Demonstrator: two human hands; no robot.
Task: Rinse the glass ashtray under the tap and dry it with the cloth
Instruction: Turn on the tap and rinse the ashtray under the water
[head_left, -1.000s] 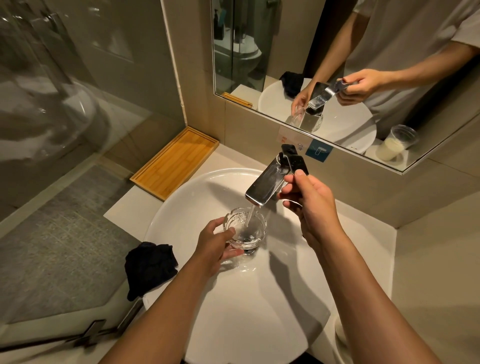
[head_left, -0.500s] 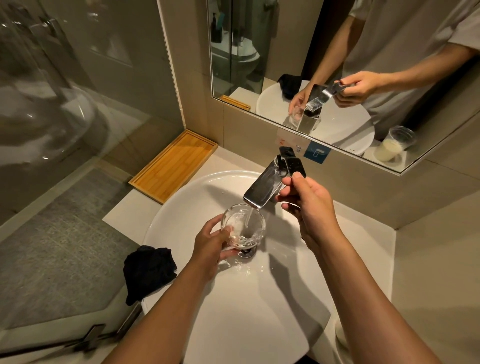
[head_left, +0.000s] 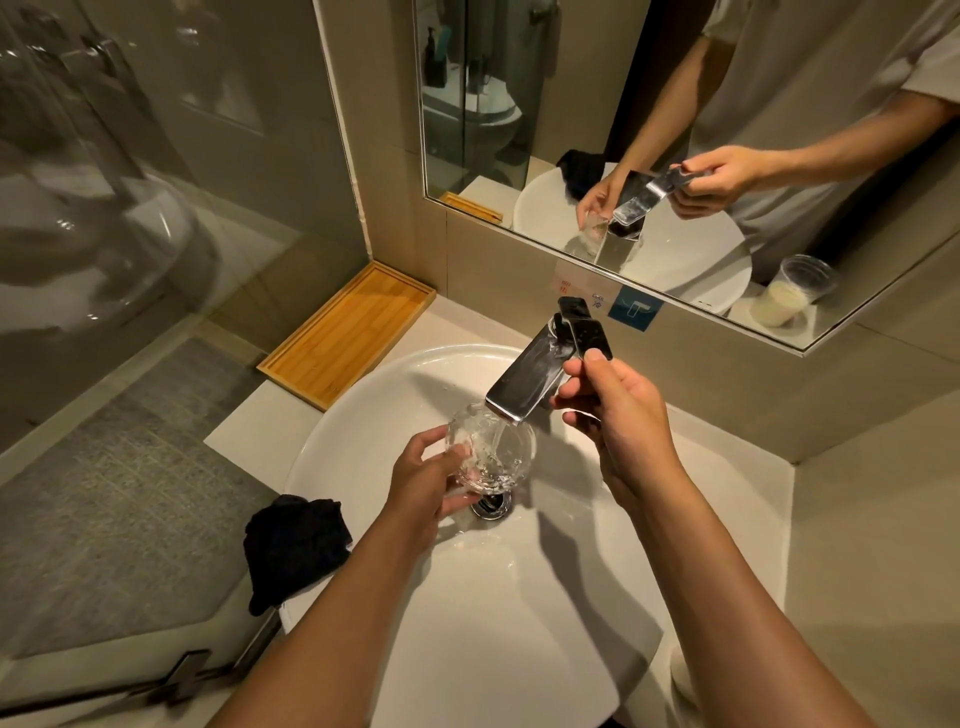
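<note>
Head view, ashtray catching tap water

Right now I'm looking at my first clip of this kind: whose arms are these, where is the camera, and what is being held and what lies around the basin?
There is no machine here. A person wears a wide-angle camera on the head, looking down at their own arms. The left hand holds a glass ashtray, tilted, under running water from the tap. The right hand has its fingers on the tap's handle. Below is a white basin with a metal drain. A black cloth lies at its left edge, untouched. A wooden tray sits behind it, and the mirror shows the same scene reflected.
</note>
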